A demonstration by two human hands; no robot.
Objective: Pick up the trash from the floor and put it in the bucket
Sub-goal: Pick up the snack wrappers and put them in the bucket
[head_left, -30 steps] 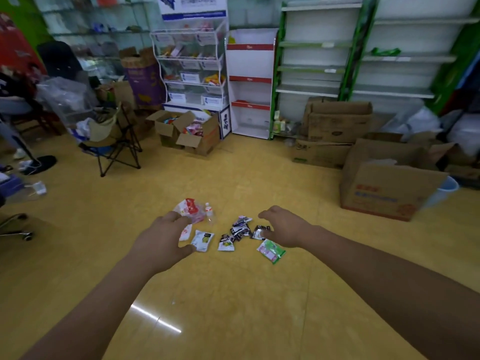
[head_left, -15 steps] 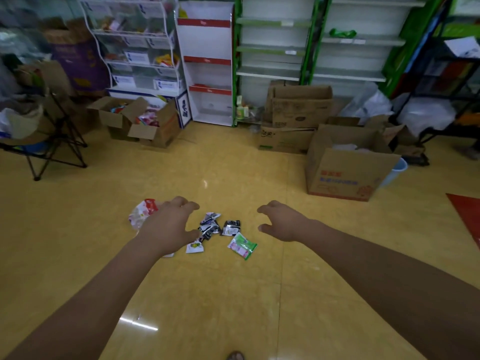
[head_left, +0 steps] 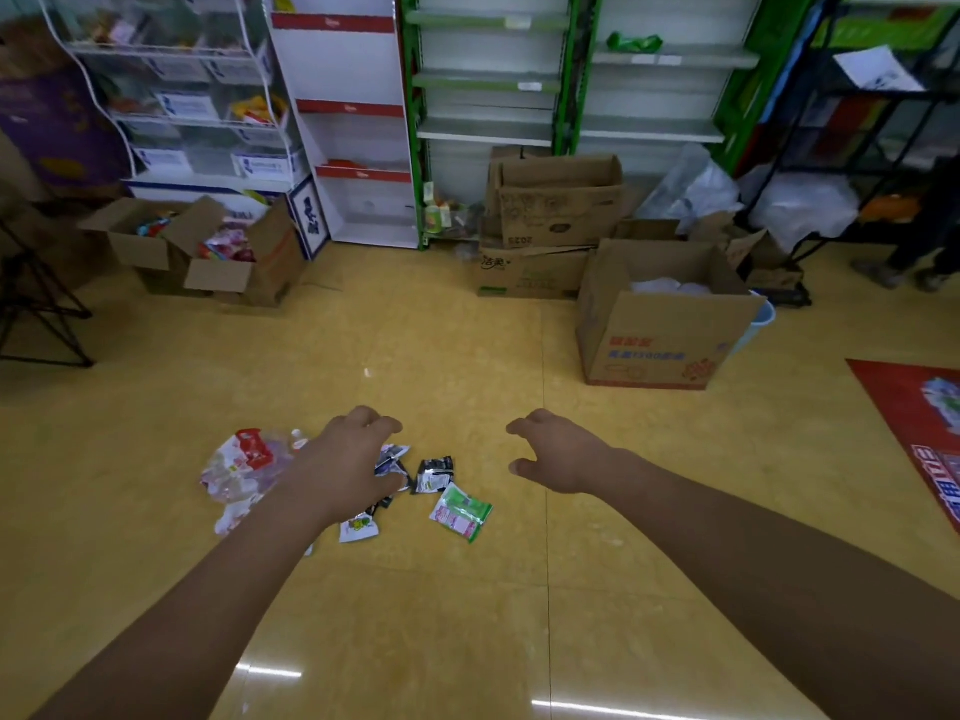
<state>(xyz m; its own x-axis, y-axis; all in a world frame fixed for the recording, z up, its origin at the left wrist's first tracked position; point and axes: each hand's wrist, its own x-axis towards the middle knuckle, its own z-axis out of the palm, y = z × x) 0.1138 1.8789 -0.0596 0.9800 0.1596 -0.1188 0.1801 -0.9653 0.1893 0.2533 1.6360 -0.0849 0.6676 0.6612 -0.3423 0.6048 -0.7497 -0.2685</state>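
Crumpled wrappers (head_left: 459,512) litter the floor; pale-blue bucket (head_left: 759,320) behind carton.

One head-worn wide-angle view looks forward and down from standing height. The yellow floor (head_left: 467,615) fills the lower frame, shelves (head_left: 488,85) cross the top, and both forearms reach in from the bottom corners.

Two bare forearms reach forward and down, palms facing downward. The left hand (head_left: 349,462) has its fingers curled loosely, its grip unclosed and empty. The right hand (head_left: 558,457), well apart from it, has its fingers bent clawlike, holding nothing.
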